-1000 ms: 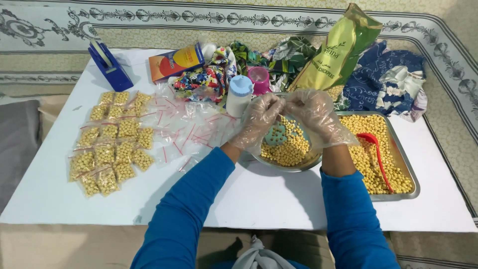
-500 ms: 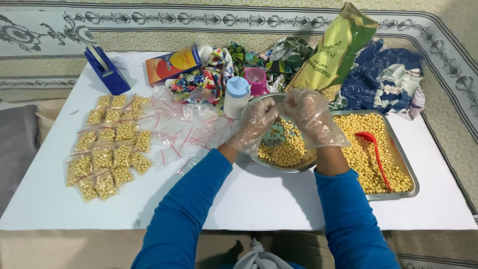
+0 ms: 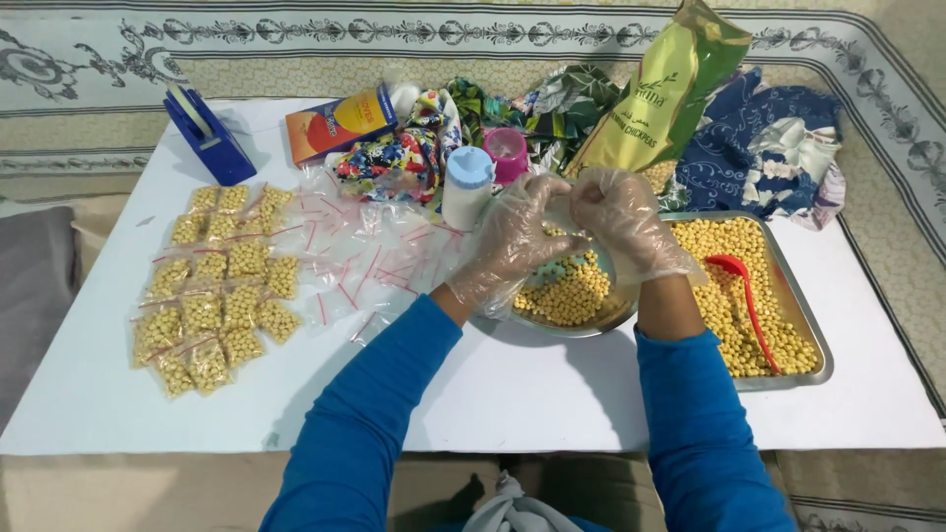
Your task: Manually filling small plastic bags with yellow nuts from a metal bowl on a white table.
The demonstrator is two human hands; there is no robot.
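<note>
Both my hands wear clear plastic gloves and meet above a round metal bowl [image 3: 616,313] of yellow chickpeas [image 3: 572,296]. My left hand [image 3: 512,241] and my right hand [image 3: 623,222] pinch a small clear bag [image 3: 569,209] between their fingertips; the bag is hard to make out against the gloves. Right of the bowl, a rectangular metal tray [image 3: 810,330] holds more chickpeas and a red scoop [image 3: 741,286].
Several filled small bags [image 3: 212,291] lie in rows at the left, with loose empty zip bags [image 3: 360,261] beside them. At the back stand a blue tape dispenser [image 3: 207,133], an orange box [image 3: 340,123], a white bottle [image 3: 466,187], a pink cup [image 3: 506,153], a green chickpea pack [image 3: 670,89] and patterned cloths [image 3: 769,148].
My hands stay together over the bowl and have lifted slightly, with the fingertips working at the small bag. Nothing else on the table has moved.
</note>
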